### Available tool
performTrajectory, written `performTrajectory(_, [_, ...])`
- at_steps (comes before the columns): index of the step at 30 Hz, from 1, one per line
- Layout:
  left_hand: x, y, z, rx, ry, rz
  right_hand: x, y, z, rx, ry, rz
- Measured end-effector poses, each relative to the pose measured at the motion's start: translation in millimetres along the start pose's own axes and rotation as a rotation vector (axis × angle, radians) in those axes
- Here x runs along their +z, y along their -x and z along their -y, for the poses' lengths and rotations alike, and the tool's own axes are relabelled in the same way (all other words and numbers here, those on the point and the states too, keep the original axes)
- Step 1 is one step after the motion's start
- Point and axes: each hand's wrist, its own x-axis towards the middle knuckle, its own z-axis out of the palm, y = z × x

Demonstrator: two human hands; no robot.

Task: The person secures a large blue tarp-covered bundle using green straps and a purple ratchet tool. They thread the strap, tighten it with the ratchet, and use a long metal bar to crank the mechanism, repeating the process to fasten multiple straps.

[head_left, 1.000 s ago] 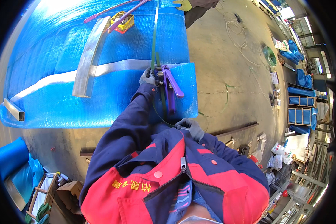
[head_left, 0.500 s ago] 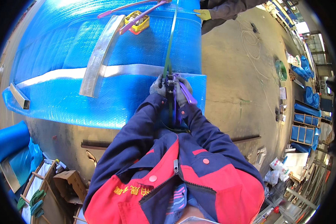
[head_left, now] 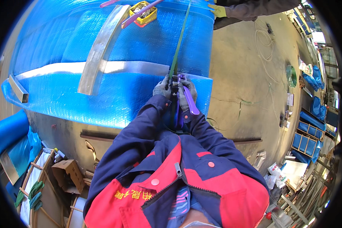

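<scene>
Blue bubble wrap (head_left: pixel 114 57) covers the big load where we close both gloved hands, left hand (head_left: pixel 162 88) and right hand (head_left: pixel 188 93), around the purple strap tool (head_left: pixel 183 95), its green strap (head_left: pixel 179 41) running straight away from us.

Glossy blue bubble wrap (head_left: pixel 114 49), shiny metal strip (head_left: pixel 98 49), glossy green plastic strap (head_left: pixel 180 38).

Yellow tray (head_left: pixel 143 14) on top of the bundle; cardboard box (head_left: pixel 68 173) on floor lower left; blue crates (head_left: pixel 304 142) at right.
</scene>
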Motion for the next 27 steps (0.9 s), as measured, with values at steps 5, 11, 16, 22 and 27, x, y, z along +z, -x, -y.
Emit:
performTrajectory(5, [7, -3, 3, -0.008, -0.044, -0.063, -1, 2, -1, 0.082, -0.086, 0.045])
performTrajectory(11, [8, -2, 5, 0.031, 0.058, -0.069, -1, -1, 2, -0.011, 0.002, 0.058])
performTrajectory(16, [-3, 4, 5, 0.149, 0.152, -0.029, -7, -7, 7, -0.03, 0.059, 0.135])
performTrajectory(22, [-16, 12, -1, 0.145, 0.207, 0.049, -10, -13, 4, -0.08, 0.101, 0.195])
performTrajectory(27, [-26, 9, -5, 0.046, 0.206, 0.158, -10, -23, -1, -0.135, 0.122, 0.261])
